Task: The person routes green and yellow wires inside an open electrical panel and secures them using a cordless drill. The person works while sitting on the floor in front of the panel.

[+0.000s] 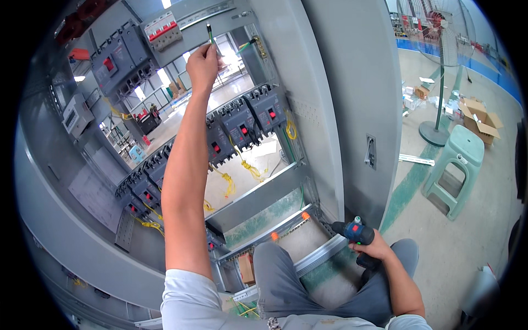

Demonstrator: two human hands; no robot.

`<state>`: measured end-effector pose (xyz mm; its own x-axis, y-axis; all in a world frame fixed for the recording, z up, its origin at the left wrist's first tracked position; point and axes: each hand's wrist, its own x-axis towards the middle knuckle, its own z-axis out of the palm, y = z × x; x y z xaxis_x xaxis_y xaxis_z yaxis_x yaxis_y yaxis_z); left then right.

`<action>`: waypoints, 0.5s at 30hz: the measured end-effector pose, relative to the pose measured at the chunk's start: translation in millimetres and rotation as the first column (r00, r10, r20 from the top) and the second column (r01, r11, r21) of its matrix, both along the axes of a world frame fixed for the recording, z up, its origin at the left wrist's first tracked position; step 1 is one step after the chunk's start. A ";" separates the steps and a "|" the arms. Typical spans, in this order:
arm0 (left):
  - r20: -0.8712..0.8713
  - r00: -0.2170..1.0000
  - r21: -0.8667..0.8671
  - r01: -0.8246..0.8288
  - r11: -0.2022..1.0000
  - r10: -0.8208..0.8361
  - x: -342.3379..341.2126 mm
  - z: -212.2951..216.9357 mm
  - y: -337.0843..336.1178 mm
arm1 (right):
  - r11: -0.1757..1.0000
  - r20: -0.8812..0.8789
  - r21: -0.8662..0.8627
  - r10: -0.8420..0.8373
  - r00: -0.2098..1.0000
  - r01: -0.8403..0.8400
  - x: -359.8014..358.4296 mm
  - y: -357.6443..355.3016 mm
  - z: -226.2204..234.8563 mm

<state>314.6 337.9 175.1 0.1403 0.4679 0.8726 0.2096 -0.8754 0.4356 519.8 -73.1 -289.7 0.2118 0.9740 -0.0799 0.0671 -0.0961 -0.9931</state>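
My left hand [203, 69] is raised into the upper opening of a grey metal cabinet, its fingers pinched. A thin piece with a dark tip and some green [210, 34] sticks up from the fingertips; its kind is too small to tell. Beside it, a green-and-yellow wire [246, 47] is at the right upright. My right hand [375, 247] is closed round the handle of a cordless drill [356, 232], held over my right thigh with its chuck toward the cabinet. Below my left hand, a slanting row of dark circuit breakers [242, 129] with red switches crosses behind my forearm.
Yellow wire bundles [253, 170] hang from the breakers. A larger breaker [121, 58] and a red-and-white switch block [163, 32] sit upper left. The grey door [357, 82] stands at right. Beyond are a green stool [459, 159], a fan [441, 71] and an open carton [479, 118].
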 end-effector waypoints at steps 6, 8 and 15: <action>0.021 0.999 -0.003 -0.034 0.999 0.034 -3.5 -32.0 -17.5 | 0.999 0.071 -0.038 0.033 0.997 -0.031 -6.0 2.0 3.6; 0.075 0.994 0.188 -0.092 0.978 0.079 3.2 -69.8 -55.0 | 0.998 0.070 -0.052 0.028 0.997 -0.024 -4.5 -2.8 3.5; -0.434 0.854 0.047 0.339 0.940 -0.286 -18.4 -262.9 -149.3 | 0.994 0.050 -0.078 0.083 0.995 -0.079 -8.7 -5.5 -8.7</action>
